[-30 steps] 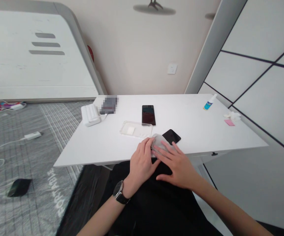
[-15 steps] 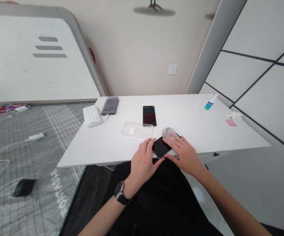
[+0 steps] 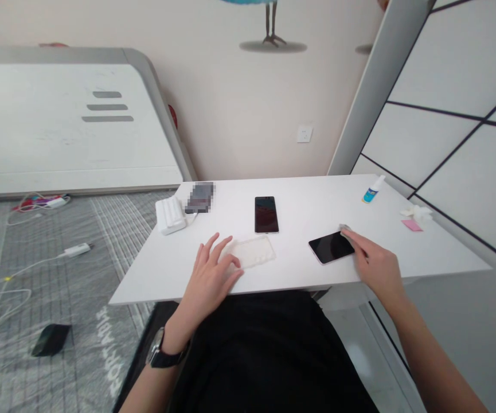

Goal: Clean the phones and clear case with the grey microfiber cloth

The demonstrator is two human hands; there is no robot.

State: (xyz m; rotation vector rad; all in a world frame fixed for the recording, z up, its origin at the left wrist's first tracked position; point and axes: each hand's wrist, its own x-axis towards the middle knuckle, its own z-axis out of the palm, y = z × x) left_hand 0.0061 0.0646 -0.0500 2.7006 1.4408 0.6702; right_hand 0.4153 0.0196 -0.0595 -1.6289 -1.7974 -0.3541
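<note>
My left hand [image 3: 211,272], a watch on its wrist, reaches over the left end of a clear phone case [image 3: 254,252] on the white table. Its fingers are apart; whether they touch the case I cannot tell. At the right, a black-screened smartphone [image 3: 331,246] lies face up and angled. My right hand [image 3: 374,264] is at its right end, closed on a grey cloth [image 3: 344,228], of which only a small part shows past the fingers. Another dark phone [image 3: 266,214] lies face up beyond the case.
A white charging block [image 3: 170,214] and a blurred dark device [image 3: 200,197] sit at the table's [image 3: 153,287] back left. A small spray bottle [image 3: 373,190] stands back right, with crumpled white tissue [image 3: 422,214] and a pink piece [image 3: 411,225] near the right edge.
The smartphone and my right hand with the cloth have moved right. My left hand has left that phone and gone left to the case, which has shifted slightly right and nearer.
</note>
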